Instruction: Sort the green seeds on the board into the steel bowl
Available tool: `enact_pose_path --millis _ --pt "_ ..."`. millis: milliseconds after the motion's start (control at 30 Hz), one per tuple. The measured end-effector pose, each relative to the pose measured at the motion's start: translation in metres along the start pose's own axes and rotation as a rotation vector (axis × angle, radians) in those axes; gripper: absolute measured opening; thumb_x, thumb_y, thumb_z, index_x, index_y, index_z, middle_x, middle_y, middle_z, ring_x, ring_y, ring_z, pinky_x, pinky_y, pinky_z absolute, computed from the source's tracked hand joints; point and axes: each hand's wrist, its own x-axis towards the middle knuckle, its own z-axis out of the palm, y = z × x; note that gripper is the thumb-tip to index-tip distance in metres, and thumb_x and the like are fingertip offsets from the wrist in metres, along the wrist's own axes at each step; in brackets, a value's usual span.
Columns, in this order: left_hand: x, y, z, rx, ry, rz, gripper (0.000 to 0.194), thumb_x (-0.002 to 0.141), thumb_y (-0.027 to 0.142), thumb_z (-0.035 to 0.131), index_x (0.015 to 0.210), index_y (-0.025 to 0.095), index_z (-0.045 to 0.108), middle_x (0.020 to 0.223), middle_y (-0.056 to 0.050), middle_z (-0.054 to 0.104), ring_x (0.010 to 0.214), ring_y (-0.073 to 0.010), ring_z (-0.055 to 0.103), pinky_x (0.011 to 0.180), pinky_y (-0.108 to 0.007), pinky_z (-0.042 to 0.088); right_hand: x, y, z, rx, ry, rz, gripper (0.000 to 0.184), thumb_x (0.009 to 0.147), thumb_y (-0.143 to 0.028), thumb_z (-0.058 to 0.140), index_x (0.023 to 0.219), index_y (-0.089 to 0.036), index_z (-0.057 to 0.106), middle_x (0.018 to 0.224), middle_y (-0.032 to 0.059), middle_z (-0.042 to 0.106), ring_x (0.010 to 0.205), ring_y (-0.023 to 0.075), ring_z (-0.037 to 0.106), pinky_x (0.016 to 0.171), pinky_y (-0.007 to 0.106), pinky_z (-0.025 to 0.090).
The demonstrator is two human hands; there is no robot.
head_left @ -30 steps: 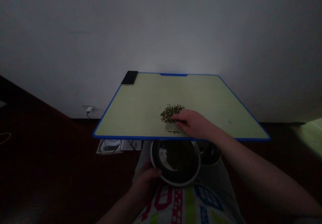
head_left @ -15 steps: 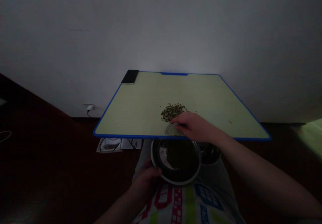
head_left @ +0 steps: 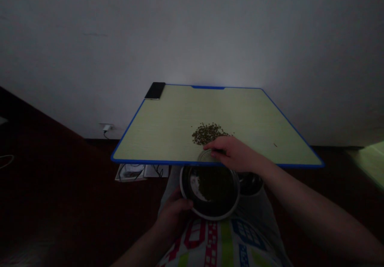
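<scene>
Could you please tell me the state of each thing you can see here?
left hand: gripping the steel bowl's rim
steel bowl: on the lap, holding dark beans
right hand: curled over a small clear disc
loose beans: heaped on the green board
phone: lying flat at the board's far corner
second bowl: partly hidden behind the steel bowl

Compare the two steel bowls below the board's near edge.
The front bowl shows whole, the rear bowl half hidden behind it. The front bowl holds dark beans; the rear bowl's contents are too dim to tell. The left hand grips the front bowl only. Both are round, shiny steel.
</scene>
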Motion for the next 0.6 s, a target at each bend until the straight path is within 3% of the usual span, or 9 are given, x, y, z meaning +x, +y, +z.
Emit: enact_pose_path --millis 233,400,600 --pt "-0.001 0.001 0.002 0.006 0.028 0.002 0.079 0.053 0.010 0.074 0.130 0.021 0.068 0.099 -0.008 0.085 0.105 -0.0358 0.076 0.094 -0.046 0.058 -0.024 -0.002 0.006 -0.033 0.027 -0.071 0.028 0.096 -0.017 0.056 0.117 -0.018 0.075 0.098 0.0096 0.078 0.092 0.0214 0.070 0.086 0.038 0.053" --pt "-0.003 0.002 0.006 0.019 0.042 -0.012 0.076 0.052 0.010 0.075 0.127 0.022 0.069 0.097 -0.008 0.085 0.103 -0.0354 0.077 0.094 -0.046 0.058 -0.062 0.006 -0.004 -0.038 0.192 -0.041 0.027 0.099 -0.021 0.052 0.115 -0.018 0.074 0.086 0.0077 0.075 0.080 0.0194 0.068 0.071 0.032 0.053" --pt "-0.002 0.001 0.005 0.026 0.039 -0.015 0.074 0.054 0.010 0.073 0.127 0.020 0.069 0.094 -0.009 0.085 0.100 -0.0356 0.077 0.093 -0.048 0.058 -0.085 0.022 -0.018 -0.135 0.348 0.001 0.026 0.099 -0.021 0.053 0.114 -0.017 0.074 0.079 0.0065 0.072 0.073 0.0192 0.067 0.067 0.032 0.053"
